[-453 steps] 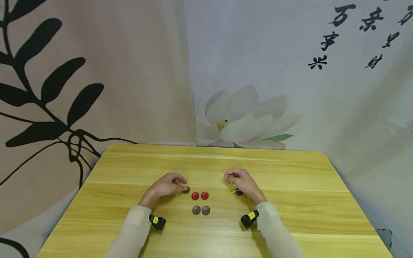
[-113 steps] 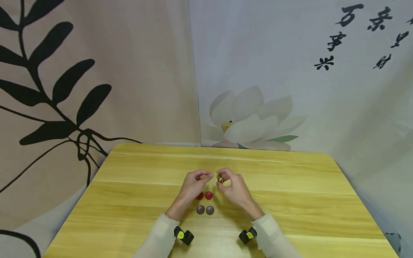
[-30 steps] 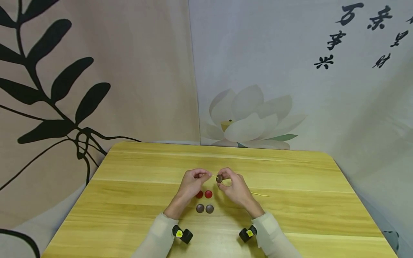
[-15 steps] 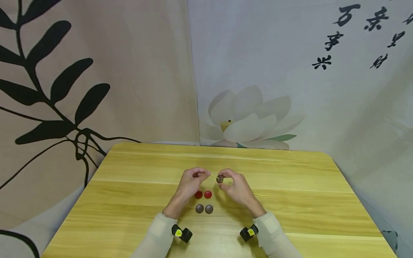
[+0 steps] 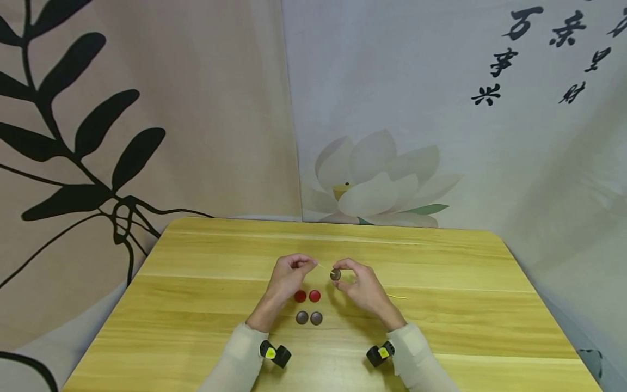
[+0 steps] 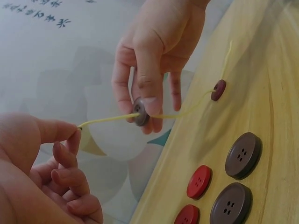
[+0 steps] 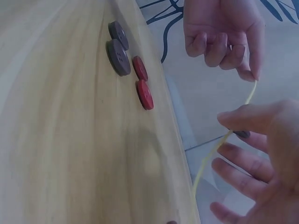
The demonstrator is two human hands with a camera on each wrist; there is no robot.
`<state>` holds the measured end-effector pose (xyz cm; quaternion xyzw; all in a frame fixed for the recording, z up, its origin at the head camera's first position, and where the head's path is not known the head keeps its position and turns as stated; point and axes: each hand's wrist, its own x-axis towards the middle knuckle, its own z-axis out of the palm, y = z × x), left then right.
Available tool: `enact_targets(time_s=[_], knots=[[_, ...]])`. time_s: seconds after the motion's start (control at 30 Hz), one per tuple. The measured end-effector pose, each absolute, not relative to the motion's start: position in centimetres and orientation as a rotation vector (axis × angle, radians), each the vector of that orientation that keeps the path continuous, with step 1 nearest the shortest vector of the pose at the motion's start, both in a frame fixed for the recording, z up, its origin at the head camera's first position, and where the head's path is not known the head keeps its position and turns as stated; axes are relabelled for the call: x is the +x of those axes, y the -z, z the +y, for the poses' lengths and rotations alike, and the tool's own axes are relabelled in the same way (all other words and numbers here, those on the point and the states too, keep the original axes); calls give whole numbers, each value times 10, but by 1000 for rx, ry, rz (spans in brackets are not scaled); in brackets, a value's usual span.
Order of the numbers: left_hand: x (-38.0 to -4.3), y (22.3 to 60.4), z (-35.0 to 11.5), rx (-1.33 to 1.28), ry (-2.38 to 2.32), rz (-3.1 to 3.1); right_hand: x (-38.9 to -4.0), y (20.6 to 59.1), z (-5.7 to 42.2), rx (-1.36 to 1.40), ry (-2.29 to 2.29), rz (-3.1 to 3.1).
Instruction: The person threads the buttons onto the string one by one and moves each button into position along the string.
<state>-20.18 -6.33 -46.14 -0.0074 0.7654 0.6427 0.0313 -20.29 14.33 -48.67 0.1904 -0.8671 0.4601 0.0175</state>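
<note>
As the hands ease apart, out comes more of the yellow string (image 6: 107,119) between the left hand (image 5: 286,276) and the brown button (image 5: 335,274)! A second ago those fingertips sit closer together; now the gap is wider, and the stretch across it looks nearly straight. That means, by the look of it, the button is threaded and more string is coming through; a pull well under way, I'd judge, rather than a fresh attempt.

Look at the poses: left hand pinching the string's end between thumb and forefinger, other fingers loosely curled, nothing else in them. Right hand (image 5: 364,289) facing it, thumb and forefinger clamped on the button's rim, remaining fingers held apart and clear of it. Both forearms reach in from the near edge of the desk (image 5: 206,256), angled towards each other.

And where's the button? Up off the wood, about midway between the left and right edges, string running in one side and out the other. Further along hangs or rests the maroon button (image 6: 218,90), also on the string; I can't tell whether it touches the desk. A loose tail trails towards the right edge. Below the hands, two red buttons (image 5: 315,295) lie side by side, with the brown pair (image 5: 316,318) nearer the near edge.
</note>
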Motion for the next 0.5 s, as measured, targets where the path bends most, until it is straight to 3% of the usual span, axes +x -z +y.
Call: enact_targets(time_s=[0.5], knots=[[-199, 457, -68, -78, -1990, 2353, -204, 495, 151, 615, -1394, -2761]])
